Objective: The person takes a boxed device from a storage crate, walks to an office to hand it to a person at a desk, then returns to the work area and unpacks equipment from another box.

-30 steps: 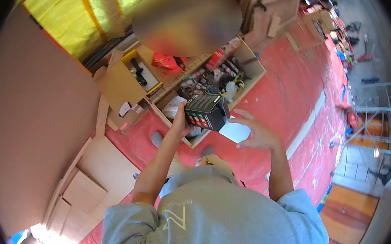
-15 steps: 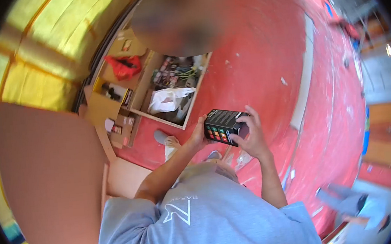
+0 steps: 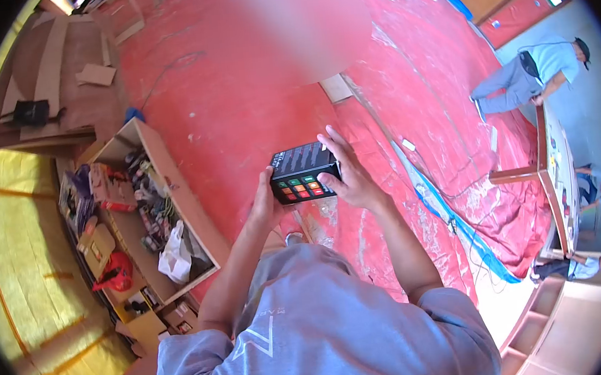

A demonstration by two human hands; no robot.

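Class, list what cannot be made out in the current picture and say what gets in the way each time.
- Black box, contents and underside: head view, hidden by its own walls.
- Its far right end: head view, largely covered by the right hand.
- Its small print: head view, too small.
- Whatever lies beneath the white bag: head view, covered by the bag.
- Part of the red floor: head view, blurred patch at top.

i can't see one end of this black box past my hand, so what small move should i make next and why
Probably slide your right hand slightly back from the black box while supporting it with your left. The right hand covers much of the right end, so whether that end is closed can't be told; the left grips the opposite side.
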